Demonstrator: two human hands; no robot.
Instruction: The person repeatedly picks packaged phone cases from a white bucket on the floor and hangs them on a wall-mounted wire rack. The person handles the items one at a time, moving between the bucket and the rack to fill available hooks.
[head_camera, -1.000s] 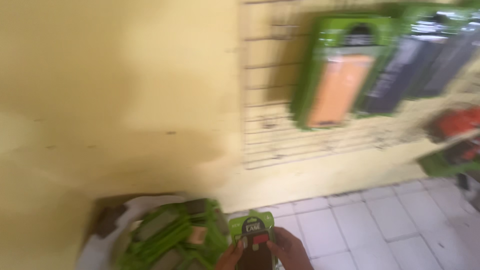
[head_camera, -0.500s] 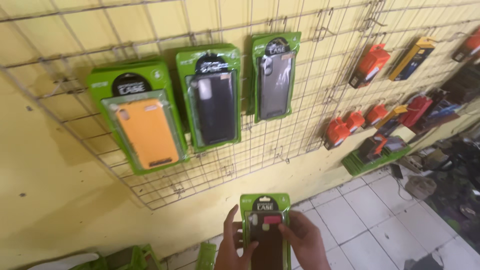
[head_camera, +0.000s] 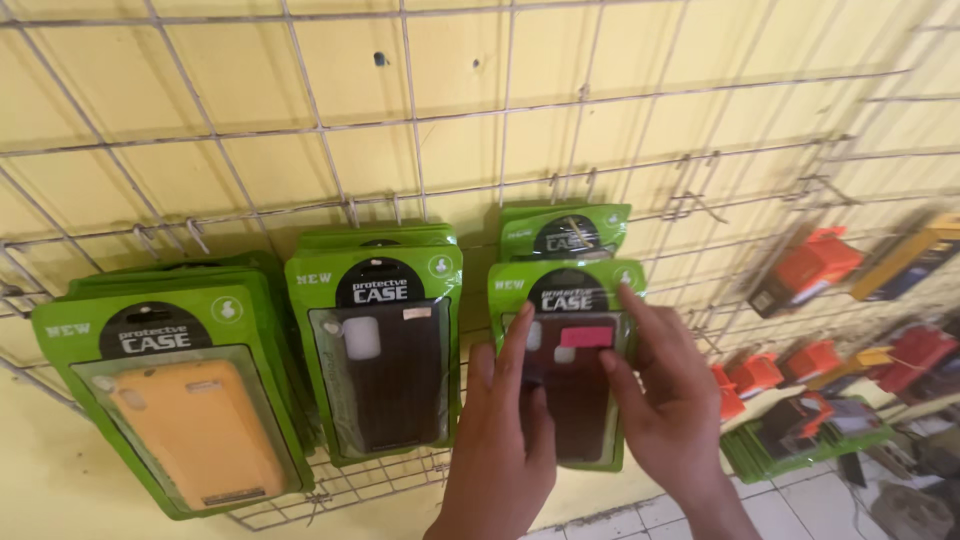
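We hold 1 green phone case pack (head_camera: 565, 360) up at the wire rack (head_camera: 620, 140). Our left hand (head_camera: 505, 440) and right hand (head_camera: 655, 400) pinch it with fingers spread.

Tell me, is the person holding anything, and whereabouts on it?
Yes: a green phone-case pack, held up at the wire rack. The left hand lies over its left side, the right hand over its right side, fingers spread on the front.

Both hands, left hand (head_camera: 505, 440) and right hand (head_camera: 660, 400), raised the dark phone case pack (head_camera: 570, 370) from 6 o'clock low up against the wire grid (head_camera: 640, 130). It now overlaps the hung pack (head_camera: 565, 232) at 12 o'clock.
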